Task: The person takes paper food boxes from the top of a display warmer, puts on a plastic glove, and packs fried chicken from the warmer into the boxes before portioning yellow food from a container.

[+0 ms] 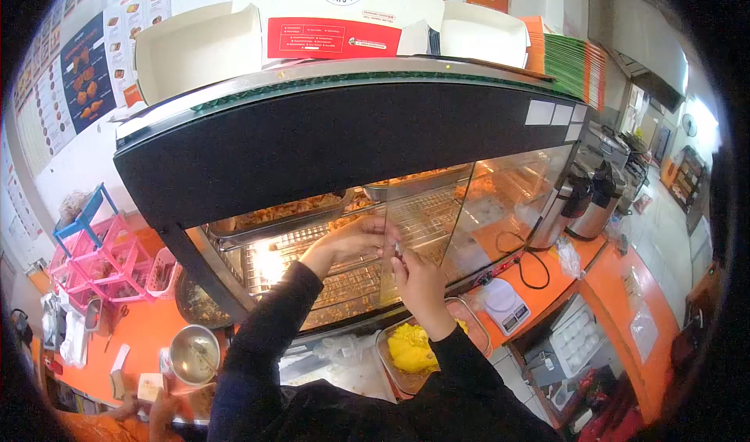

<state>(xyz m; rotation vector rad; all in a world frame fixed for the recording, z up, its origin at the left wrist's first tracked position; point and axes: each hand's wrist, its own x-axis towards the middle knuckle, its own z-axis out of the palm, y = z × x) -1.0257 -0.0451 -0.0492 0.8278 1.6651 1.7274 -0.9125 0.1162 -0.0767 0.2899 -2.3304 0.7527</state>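
Both hands are raised before the glass front of a black food warmer (336, 130). My left hand (355, 239) reaches in from the left, its fingers bent toward the edge of a glass pane (422, 231). Close beside it, my right hand (420, 282) has thumb and fingers pinched at the pane's edge, on something small and pale that I cannot make out. Behind them are wire racks (312, 274) with crumbs and a metal tray of fried food (289, 214). Below my right hand lies a tray with yellow food (412, 347).
A white scale (504, 305) and steel flasks (598, 208) stand right. At left are pink baskets (109, 262), a steel bowl (194, 354) and another person's hands (160, 415) near a small box (150, 386). Open cartons (199, 55) sit on top of the warmer.
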